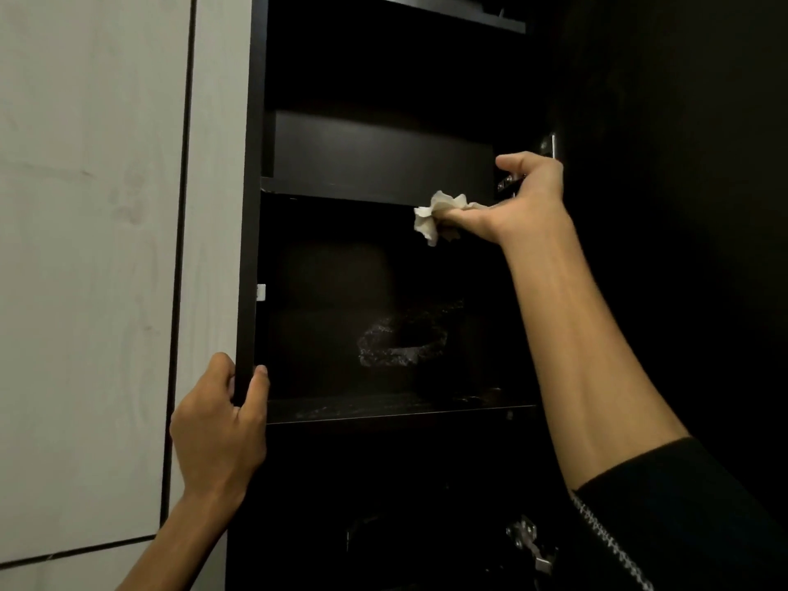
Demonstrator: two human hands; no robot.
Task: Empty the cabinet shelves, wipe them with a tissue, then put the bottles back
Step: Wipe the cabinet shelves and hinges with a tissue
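Right hand (518, 202) clutching crumpled tissue (439, 215) at shelf edge (341, 193); left hand (221, 424) gripping cabinet side panel (249, 249)

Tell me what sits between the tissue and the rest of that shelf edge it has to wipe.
Nothing visible does. The right hand holds the crumpled white tissue at the front edge of the dark wooden shelf, and that edge shows bare leftward to the cabinet's side panel.

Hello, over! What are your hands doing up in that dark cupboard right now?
Left hand grips cabinet's left edge. Right hand holds crumpled tissue at middle shelf's front edge. No bottles in sight. Nothing in the way.
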